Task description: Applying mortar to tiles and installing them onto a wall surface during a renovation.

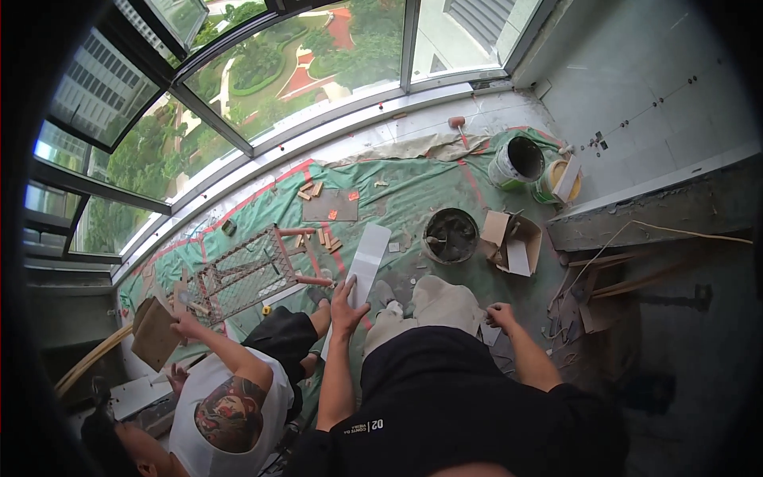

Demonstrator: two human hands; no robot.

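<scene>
Our left fingers (346,291) grasped a white strip (371,245), probably stiff, best held edgewise; whether our right fingers (493,311) gripped anything, we couldn't tell.

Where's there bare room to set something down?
Best: green sheet between grey tile and white bucket, few scraps aside. Smaller: left of the tile, beyond the metal frame. Crowded: mortar bucket close beside cardboard box; wood blocks around the frame's right end.
</scene>
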